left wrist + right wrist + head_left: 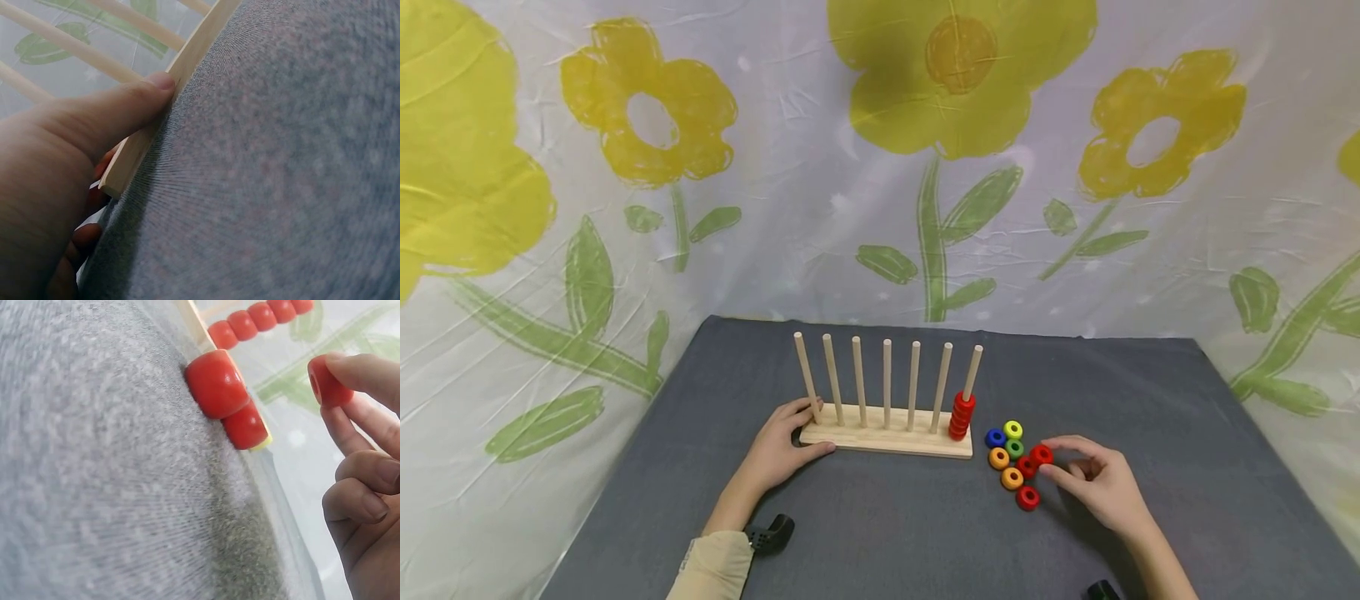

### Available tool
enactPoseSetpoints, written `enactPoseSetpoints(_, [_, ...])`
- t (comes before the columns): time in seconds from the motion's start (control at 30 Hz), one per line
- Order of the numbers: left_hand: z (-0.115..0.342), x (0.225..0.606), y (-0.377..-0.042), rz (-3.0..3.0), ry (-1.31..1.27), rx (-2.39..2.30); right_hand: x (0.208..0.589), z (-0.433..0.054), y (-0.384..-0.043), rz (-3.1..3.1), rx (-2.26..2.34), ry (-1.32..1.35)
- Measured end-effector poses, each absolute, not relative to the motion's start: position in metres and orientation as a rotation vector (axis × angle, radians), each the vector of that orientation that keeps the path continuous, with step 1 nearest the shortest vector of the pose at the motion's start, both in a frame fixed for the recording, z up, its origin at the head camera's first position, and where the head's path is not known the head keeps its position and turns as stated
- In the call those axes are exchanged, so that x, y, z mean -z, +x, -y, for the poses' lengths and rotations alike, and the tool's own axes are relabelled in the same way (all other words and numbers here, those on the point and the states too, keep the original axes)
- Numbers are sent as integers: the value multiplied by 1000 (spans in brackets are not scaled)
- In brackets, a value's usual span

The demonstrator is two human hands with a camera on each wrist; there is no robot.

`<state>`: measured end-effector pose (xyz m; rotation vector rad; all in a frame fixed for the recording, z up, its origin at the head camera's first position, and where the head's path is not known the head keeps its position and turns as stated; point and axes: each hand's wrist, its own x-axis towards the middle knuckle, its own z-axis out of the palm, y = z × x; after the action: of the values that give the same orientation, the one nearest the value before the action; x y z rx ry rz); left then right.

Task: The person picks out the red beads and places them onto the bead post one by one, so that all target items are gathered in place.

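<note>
My left hand (778, 446) grips the left end of a pale wooden base (887, 442), its thumb along the front edge. Several upright pegs (887, 383) rise from this base. The rightmost peg carries a stack of red beads (959, 417). Off to the right, my right hand (1101, 483) pinches a red bead (334, 387) between thumb and fingertips, raised above the table in the right wrist view. Below and beside it lie loose beads: two more red ones, the nearer red bead (1026, 506) apart, plus a blue bead (990, 440), a yellow bead (1007, 434), a green bead (1009, 453) and orange beads (1007, 484).
A dark grey cloth (887, 533) covers the table. Behind and at the sides hangs a pale sheet (790, 208) painted with yellow flowers. A black wrist device (771, 535) sits on my left wrist, and part of another (1102, 591) shows at the bottom right.
</note>
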<state>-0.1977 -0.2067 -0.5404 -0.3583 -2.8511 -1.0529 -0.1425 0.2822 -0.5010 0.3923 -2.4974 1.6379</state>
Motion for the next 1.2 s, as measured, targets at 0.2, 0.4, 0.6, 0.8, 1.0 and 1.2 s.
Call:
enactPoseSetpoints(0.2, [207,540,-198,2856,-354,1044,499,-282,-146,2510,-1611,415])
enactPoseSetpoints(0.4, [206,541,-199,2858,-361,1035,494,-280,-150,2505,-1588,432])
enactPoseSetpoints(0.6, [206,542,-200,2856,-366,1046,489,-276,-154,2496,-1559,448])
enactPoseSetpoints(0.8, [206,541,-200,2855,-362,1050,487,-273,-157,2509,-1549,434])
enactPoseSetpoints(1.0, [207,541,-199,2857,-357,1044,485,-273,-159,2512,-1538,437])
enactPoseSetpoints(1.2, [207,541,-199,2860,-351,1044,480,-272,-162,2505,-1515,451])
